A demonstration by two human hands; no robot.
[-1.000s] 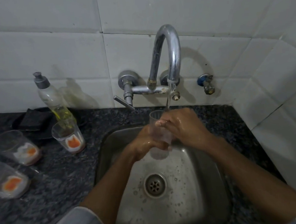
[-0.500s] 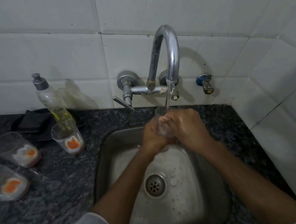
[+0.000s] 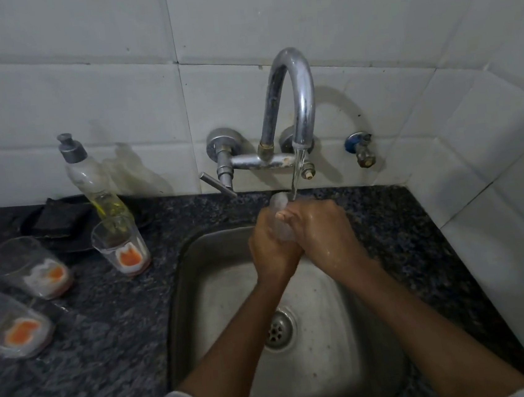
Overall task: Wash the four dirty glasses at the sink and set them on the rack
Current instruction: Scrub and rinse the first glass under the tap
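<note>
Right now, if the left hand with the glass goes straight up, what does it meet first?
Probably the water stream, then the faucet spout mouth above it. The glass in the left hand rises toward the spout, though depth is unclear.

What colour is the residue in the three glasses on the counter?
Orange, ringed with white, in each of the three glasses; head view.

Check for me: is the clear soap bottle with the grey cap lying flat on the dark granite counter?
No. The clear soap bottle stands leaning against the white tiled wall, behind a dirty glass.
</note>
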